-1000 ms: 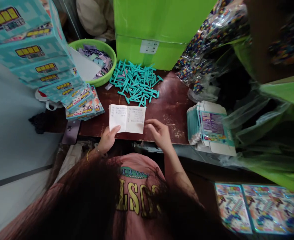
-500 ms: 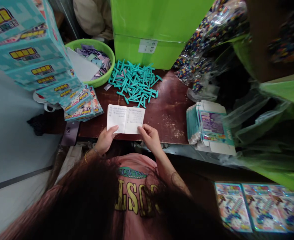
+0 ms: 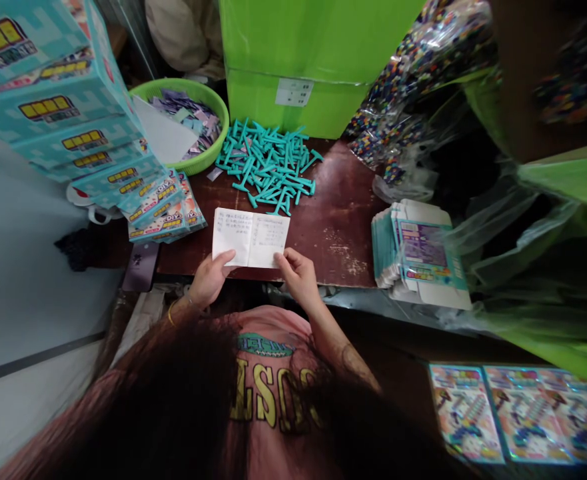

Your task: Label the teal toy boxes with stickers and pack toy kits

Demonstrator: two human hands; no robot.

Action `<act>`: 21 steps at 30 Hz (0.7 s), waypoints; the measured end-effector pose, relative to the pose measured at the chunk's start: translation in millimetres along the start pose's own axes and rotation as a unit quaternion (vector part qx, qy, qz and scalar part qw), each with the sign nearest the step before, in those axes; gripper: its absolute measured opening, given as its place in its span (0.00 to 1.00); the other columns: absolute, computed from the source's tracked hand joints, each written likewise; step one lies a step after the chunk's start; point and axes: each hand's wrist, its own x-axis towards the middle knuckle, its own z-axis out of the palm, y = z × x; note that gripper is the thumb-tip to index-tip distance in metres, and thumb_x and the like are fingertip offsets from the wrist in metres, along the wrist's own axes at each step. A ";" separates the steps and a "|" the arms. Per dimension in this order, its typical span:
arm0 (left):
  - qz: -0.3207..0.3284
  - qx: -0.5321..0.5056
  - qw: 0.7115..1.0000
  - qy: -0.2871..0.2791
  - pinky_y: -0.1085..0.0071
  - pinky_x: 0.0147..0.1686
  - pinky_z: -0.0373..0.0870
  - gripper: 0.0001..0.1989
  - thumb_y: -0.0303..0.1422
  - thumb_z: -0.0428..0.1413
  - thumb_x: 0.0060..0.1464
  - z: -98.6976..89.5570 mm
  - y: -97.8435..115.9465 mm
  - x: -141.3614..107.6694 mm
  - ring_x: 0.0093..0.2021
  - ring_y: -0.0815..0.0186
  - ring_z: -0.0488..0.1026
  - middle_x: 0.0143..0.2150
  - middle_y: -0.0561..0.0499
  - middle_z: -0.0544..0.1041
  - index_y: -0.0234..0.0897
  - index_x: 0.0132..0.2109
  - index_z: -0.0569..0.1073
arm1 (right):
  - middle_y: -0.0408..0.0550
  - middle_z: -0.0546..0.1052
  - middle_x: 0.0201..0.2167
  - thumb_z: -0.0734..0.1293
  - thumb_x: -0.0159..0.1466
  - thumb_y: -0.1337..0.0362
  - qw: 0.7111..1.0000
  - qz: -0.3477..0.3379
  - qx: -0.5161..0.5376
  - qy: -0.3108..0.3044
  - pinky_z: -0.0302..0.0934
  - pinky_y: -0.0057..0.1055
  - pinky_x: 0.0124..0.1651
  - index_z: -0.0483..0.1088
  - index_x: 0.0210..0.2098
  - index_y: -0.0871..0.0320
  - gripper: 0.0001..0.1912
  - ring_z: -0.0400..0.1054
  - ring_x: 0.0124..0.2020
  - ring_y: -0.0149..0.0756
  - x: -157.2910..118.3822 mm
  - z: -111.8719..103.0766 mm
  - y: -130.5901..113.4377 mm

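Observation:
A small white notebook (image 3: 250, 239) lies open between my hands over the front edge of the dark red table, with rows of writing on both pages. My left hand (image 3: 209, 279) grips its lower left corner, thumb on top of the page and fingers underneath. At the lower right corner, my right hand (image 3: 297, 272) pinches the page between thumb and fingers. Just beyond the notebook is a heap of turquoise T-shaped plastic pieces (image 3: 273, 163). The writing is too small to read.
Turquoise boxes (image 3: 48, 110) are stacked at the left, beside a green basket (image 3: 218, 137) of small packets. A phone (image 3: 140, 267) lies at the table edge. Behind the heap stands a green carton (image 3: 253, 100). Flattened boxes (image 3: 426, 253) and bags of coloured beads (image 3: 398, 113) are at the right.

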 end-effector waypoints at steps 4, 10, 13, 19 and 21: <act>0.002 -0.002 1.000 -0.002 0.52 0.58 0.73 0.25 0.31 0.64 0.46 -1.0 0.3 0.1 0.58 0.46 0.75 0.49 0.39 0.83 0.29 0.53 0.77 | 0.41 0.66 0.25 0.65 0.67 0.50 1.000 -0.001 -0.002 0.001 0.54 0.26 0.33 0.67 0.28 0.57 0.19 0.58 0.28 0.30 -0.4 1.0 1.4; 0.003 -0.009 1.000 0.003 0.56 0.56 0.75 0.24 0.29 0.63 0.47 -4.2 -0.8 1.4 0.57 0.49 0.76 0.49 0.41 0.82 0.31 0.54 0.77 | 0.41 0.66 0.25 0.65 0.67 0.51 1.000 -0.007 -0.004 0.001 0.54 0.27 0.33 0.67 0.28 0.57 0.18 0.58 0.28 0.30 -0.9 2.6 -0.2; 0.005 -0.008 1.000 0.004 0.57 0.54 0.77 0.24 0.29 0.63 0.47 -5.2 0.0 1.6 0.57 0.49 0.76 0.49 0.41 0.83 0.30 0.53 0.78 | 0.40 0.66 0.25 0.65 0.68 0.52 1.000 -0.013 -0.006 0.001 0.54 0.27 0.33 0.67 0.28 0.57 0.18 0.57 0.28 0.30 -1.3 3.8 -0.1; 0.002 -0.016 1.000 0.002 0.56 0.54 0.77 0.24 0.29 0.63 0.48 -5.1 3.5 2.7 0.55 0.50 0.77 0.48 0.40 0.83 0.29 0.54 0.77 | 0.40 0.66 0.26 0.65 0.68 0.52 1.000 -0.019 -0.007 0.000 0.54 0.27 0.34 0.67 0.28 0.58 0.17 0.58 0.28 0.29 -0.9 5.8 2.5; -0.002 -0.020 1.000 -0.002 0.56 0.54 0.77 0.24 0.29 0.63 0.48 -5.2 4.6 3.2 0.55 0.50 0.77 0.48 0.40 0.83 0.28 0.54 0.77 | 0.40 0.66 0.25 0.65 0.68 0.52 1.000 -0.023 -0.012 0.002 0.54 0.27 0.34 0.67 0.28 0.58 0.18 0.58 0.28 0.29 -1.1 6.1 3.3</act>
